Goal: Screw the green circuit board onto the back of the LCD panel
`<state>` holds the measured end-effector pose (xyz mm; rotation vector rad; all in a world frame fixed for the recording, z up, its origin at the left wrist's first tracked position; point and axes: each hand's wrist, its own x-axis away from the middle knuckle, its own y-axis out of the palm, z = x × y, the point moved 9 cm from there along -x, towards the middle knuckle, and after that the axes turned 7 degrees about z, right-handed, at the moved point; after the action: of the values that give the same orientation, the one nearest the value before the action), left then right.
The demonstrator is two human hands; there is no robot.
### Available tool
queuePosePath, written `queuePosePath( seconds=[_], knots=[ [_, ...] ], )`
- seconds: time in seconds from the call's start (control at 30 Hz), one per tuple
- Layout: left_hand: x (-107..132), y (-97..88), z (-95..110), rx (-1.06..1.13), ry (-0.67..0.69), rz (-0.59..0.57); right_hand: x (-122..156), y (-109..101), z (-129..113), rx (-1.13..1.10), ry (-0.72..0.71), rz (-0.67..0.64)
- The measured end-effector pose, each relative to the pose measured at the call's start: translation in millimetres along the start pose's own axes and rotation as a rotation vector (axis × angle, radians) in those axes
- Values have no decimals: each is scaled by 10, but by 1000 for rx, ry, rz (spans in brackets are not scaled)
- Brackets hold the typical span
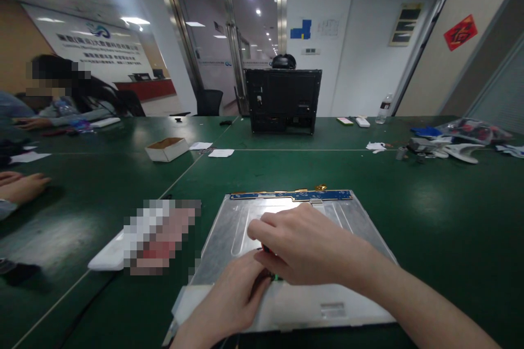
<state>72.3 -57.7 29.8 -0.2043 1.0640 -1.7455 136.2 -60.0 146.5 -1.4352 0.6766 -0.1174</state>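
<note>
A flat metal-backed screen panel (216, 240) lies on the green table in front of me. Along its far edge runs a blue circuit strip (270, 195). My right hand (301, 242) is closed over the middle of the panel, fingers curled round a small red and black thing (266, 249) that they mostly cover. Just below, my left hand (233, 292) meets it with thumb and fingers pinched together; what they grip is hidden. A bit of green (275, 277) shows between the two hands, too small to name.
A white box (167, 150) and papers (221, 153) lie beyond the panel, with a black monitor casing (284, 101) behind. To the left are a white slab-like object (108, 251) beside a blurred patch and another person's hand (24, 188). Loose parts (426, 146) and a bottle (383, 110) stand right.
</note>
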Motion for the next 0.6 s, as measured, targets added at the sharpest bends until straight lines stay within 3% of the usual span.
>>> queuePosePath(
  seconds=[0.6],
  knots=[
    [18, 6, -40, 29, -15, 8, -16, 11, -6, 16, -4, 10]
  ],
)
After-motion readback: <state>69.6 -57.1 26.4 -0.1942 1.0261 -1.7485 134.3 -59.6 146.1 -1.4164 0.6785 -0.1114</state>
